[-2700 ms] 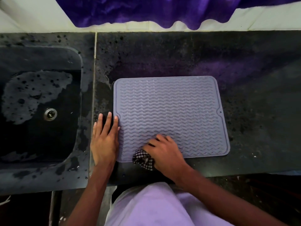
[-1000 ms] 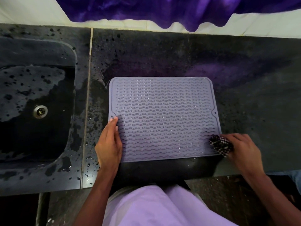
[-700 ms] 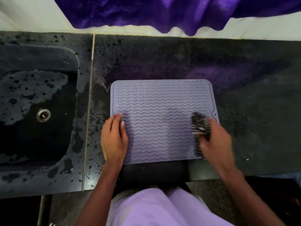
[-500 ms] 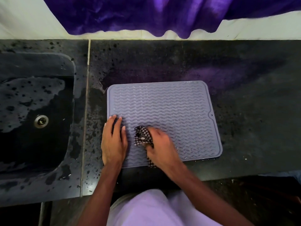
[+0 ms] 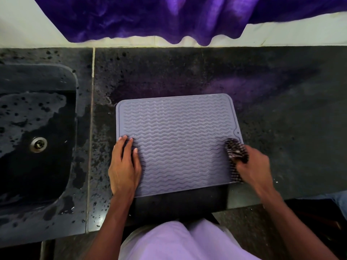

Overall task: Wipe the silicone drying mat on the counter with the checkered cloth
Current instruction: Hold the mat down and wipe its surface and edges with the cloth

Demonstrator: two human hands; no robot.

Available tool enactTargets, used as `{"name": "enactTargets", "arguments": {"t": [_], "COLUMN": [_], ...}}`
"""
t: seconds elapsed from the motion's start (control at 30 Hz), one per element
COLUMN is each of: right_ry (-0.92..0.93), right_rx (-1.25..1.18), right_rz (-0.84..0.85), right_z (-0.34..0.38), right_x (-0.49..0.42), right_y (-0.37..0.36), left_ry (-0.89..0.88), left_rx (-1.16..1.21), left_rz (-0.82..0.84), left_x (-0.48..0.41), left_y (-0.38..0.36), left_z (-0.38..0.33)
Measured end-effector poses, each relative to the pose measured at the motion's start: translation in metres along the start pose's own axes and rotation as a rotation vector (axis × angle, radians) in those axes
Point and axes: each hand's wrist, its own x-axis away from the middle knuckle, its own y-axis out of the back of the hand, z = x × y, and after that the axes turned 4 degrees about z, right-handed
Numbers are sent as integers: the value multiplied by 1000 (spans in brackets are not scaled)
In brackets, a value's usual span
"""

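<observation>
Mat (image 5: 178,143) flat on wet counter (image 5: 281,119), right of sink (image 5: 37,143); left hand (image 5: 124,166) spread open, pinning its sink-side edge. Right hand (image 5: 253,166) closed around bunched checkered cloth (image 5: 235,152) at the mat's far-from-sink edge; a hard stroke could skid the mat on the wet surface.

A grey-lilac silicone drying mat (image 5: 178,143) ribbed with wavy lines is seen; at its 3 o'clock edge, a black-and-white checkered cloth (image 5: 236,152). The black counter (image 5: 281,128) is speckled; deep purple fabric (image 5: 150,17) is hung at 12 o'clock.
</observation>
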Motion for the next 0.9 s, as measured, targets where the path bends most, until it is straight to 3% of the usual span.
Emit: {"name": "enactTargets", "arguments": {"t": [0.2,0.4,0.53,0.9], "right_ry": [-128,168,336,356], "right_rx": [71,-24,99,154], "right_rz": [-90,-105,-72,8], "right_z": [-29,15,53,55], "right_x": [-10,-16,-20,-31], "right_y": [33,21,-3,-22], "left_ry": [10,9,0,31], "left_rx": [-2,-32,-52,-32], "left_rz": [3,18,34,19], "left_x": [0,0,0,-2], "left_y": [-1,-1,0,0], "left_z": [0,-1,0,-7]}}
